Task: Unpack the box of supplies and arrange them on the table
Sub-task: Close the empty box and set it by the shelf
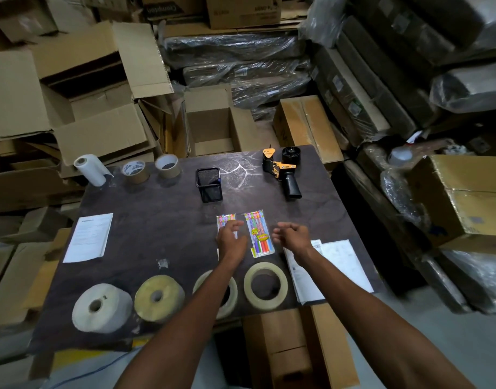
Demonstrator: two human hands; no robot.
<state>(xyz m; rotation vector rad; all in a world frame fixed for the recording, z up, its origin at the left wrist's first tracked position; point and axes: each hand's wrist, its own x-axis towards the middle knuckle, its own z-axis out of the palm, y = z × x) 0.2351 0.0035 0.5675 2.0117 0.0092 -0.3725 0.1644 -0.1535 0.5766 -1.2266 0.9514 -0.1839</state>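
Dark tabletop [162,228] carried supplies. Far left of hands: white sheet [88,238]; nearer camera, white roll [101,307], yellowish roll [158,297]. Left hand [230,240] lay over left pen pack [225,220], fingers loosely extended, gripping nothing. Between hands: right pen pack [258,234], flat, clear blister, bright coloured pens. Right hand [291,234] hovered just beside it, fingers loosely curled, empty. Beyond hands: mesh pen cup [209,184], tape dispenser [283,169].

My table [162,220] is dark brown with pale scuffed streaks. The two pen packs [258,234] show bright orange, purple, blue and red. The tape dispenser [283,171] is black and orange, the mesh pen holder [209,184] black, and the near tape rolls [265,285] yellowish-clear.
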